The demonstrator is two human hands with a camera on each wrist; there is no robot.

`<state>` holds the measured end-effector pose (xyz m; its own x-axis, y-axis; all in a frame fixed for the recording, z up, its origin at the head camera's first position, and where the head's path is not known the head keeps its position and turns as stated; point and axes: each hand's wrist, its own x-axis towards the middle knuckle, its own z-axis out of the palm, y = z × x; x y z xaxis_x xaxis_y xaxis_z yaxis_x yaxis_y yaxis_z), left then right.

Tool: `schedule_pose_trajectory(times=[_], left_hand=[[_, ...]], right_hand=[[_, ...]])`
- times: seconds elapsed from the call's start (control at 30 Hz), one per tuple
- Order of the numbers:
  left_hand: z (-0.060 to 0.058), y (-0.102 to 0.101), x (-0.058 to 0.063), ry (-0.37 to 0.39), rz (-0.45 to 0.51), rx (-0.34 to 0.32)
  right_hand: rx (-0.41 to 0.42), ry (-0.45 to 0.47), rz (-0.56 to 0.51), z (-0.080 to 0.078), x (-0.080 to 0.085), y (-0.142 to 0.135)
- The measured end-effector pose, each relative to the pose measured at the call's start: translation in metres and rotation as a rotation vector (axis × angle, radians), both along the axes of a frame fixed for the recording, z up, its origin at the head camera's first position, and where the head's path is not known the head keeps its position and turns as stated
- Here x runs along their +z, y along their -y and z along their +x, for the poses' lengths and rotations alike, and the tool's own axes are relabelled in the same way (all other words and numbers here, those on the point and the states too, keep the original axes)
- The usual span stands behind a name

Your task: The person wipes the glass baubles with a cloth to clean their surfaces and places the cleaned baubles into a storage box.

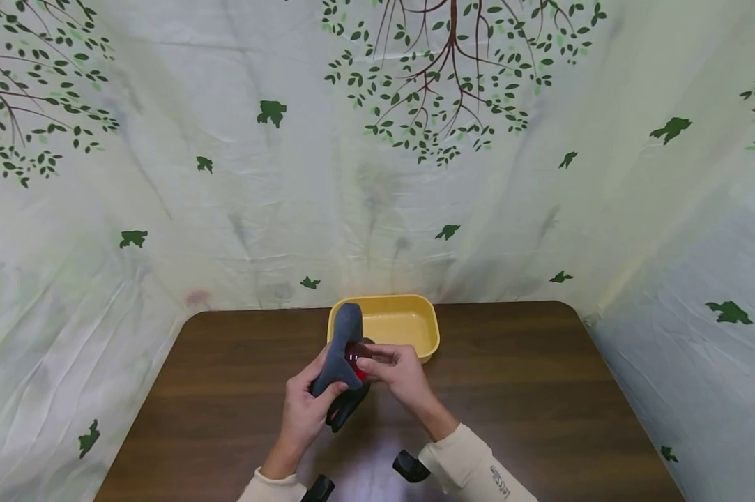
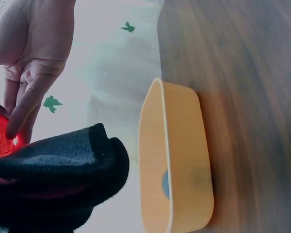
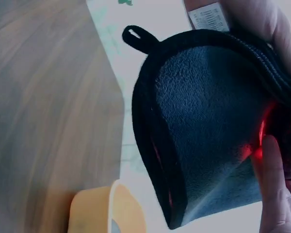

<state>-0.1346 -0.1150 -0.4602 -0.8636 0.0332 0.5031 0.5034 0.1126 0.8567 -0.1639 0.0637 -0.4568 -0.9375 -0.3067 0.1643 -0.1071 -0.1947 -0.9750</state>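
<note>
My left hand (image 1: pixel 308 408) grips a blue-grey cloth (image 1: pixel 337 348) with black edging, bunched and folded above the table. A hanging loop (image 3: pixel 140 39) and a white barcode tag (image 3: pixel 209 18) show on the cloth in the right wrist view. My right hand (image 1: pixel 402 376) pinches a glossy, see-through red object (image 1: pixel 355 354), rounded in outline, its fingertips at the object's side. The cloth lies against the red object and covers part of it. In the left wrist view the red object (image 2: pixel 2 136) glows brightly behind the cloth; its full shape is hidden.
A yellow rectangular tub (image 1: pixel 402 324) stands at the table's far edge, just beyond the hands. Inside it, a blue-grey rounded patch (image 2: pixel 165 183) shows in the left wrist view. The brown wooden table (image 1: pixel 509 390) meets a pale, leaf-printed curtain (image 1: pixel 377 195) at the back.
</note>
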Motion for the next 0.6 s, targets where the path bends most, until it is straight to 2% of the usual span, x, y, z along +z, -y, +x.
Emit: schedule_pose_trajectory(times=[0.07, 0.17, 0.33, 0.43, 0.5, 0.6], left_hand=[[0.0, 0.001, 0.001, 0.019, 0.018, 0.009], [0.0, 0.0, 0.003, 0.053, 0.03, 0.037], [0.003, -0.004, 0.011, 0.142, 0.058, 0.11], [0.005, -0.006, 0.014, 0.231, 0.125, 0.115], [0.006, -0.007, 0.014, 0.276, 0.166, 0.095], [0.006, -0.006, 0.013, 0.278, 0.145, 0.076]], right_hand=[[0.016, -0.003, -0.002, 0.001, 0.002, 0.001], [0.024, -0.054, -0.024, 0.003, 0.001, 0.004], [0.057, -0.204, -0.096, 0.005, -0.005, 0.005], [0.071, -0.306, -0.095, 0.004, -0.007, 0.004], [0.056, -0.362, -0.065, 0.004, -0.008, 0.002], [0.02, -0.366, -0.015, 0.005, -0.009, 0.001]])
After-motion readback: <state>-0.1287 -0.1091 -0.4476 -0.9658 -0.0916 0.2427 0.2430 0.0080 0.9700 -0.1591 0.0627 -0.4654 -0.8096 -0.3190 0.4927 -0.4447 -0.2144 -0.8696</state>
